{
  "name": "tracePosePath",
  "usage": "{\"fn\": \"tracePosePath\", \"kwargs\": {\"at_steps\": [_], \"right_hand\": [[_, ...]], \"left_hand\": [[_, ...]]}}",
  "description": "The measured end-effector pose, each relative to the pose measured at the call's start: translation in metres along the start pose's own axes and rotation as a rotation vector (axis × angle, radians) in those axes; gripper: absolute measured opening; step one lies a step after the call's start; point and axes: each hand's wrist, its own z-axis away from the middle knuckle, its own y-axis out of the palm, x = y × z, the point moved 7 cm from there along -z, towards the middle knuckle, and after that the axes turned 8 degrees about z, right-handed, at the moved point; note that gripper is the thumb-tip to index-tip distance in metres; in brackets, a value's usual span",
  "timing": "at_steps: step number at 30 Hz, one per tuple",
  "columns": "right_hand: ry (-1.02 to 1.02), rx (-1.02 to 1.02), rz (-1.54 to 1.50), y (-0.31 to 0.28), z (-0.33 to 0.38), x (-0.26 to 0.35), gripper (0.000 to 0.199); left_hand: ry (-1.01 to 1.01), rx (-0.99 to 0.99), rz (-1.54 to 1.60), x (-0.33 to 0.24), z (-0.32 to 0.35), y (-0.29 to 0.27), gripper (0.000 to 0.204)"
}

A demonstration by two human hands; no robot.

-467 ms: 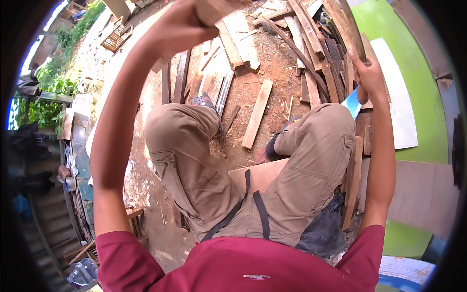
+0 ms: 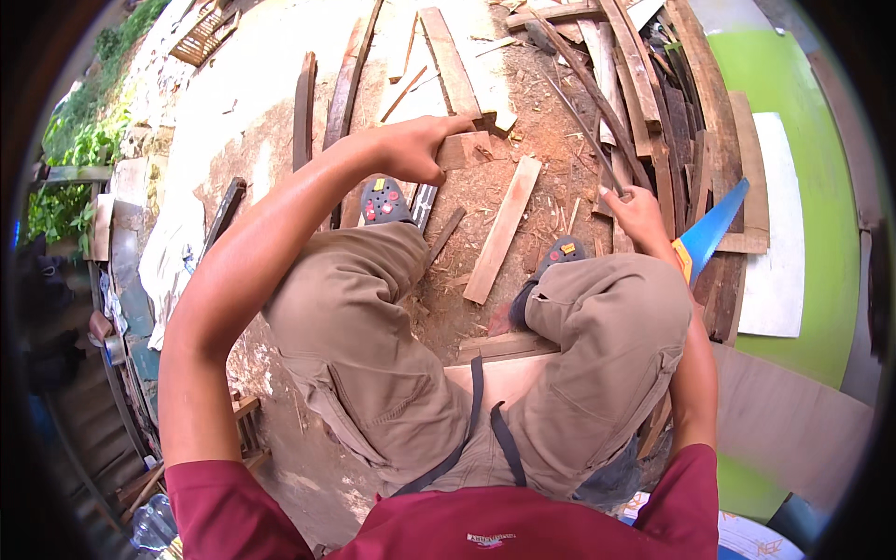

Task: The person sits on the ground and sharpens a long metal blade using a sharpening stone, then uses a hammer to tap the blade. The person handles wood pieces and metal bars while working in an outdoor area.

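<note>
I see the left hand (image 2: 415,149) gripping a short, light-brown wooden block (image 2: 464,150), thumb on the near side, fingers over the top, above the dirt floor (image 2: 551,117) and beyond the left knee. I have the right hand (image 2: 639,217) closed on a slender dark rod (image 2: 586,131), which slants away up and to the left; I can't tell its material. Just beside the right forearm I make out a blue-bladed saw (image 2: 711,229) with a yellow handle partly hidden by the arm. Between the two dark clogs (image 2: 385,203) lies a straight pale wooden plank (image 2: 502,229).
</note>
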Motion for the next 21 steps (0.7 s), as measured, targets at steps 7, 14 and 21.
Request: {"fn": "tracePosePath", "kwargs": {"at_steps": [7,14,21], "right_hand": [[-0.120,-0.091,-0.005,0.059,-0.051,0.023,0.052],[0.106,-0.024,0.220,0.128,-0.068,-0.033,0.045],[-0.220,-0.200,0.393,0.154,-0.104,-0.009,0.067]], "left_hand": [[-0.018,-0.130,0.040,0.060,-0.031,-0.006,0.077],[-0.028,-0.112,-0.056,0.149,-0.086,0.062,0.055],[-0.075,-0.257,-0.049,0.214,-0.133,0.057,0.056]]}}
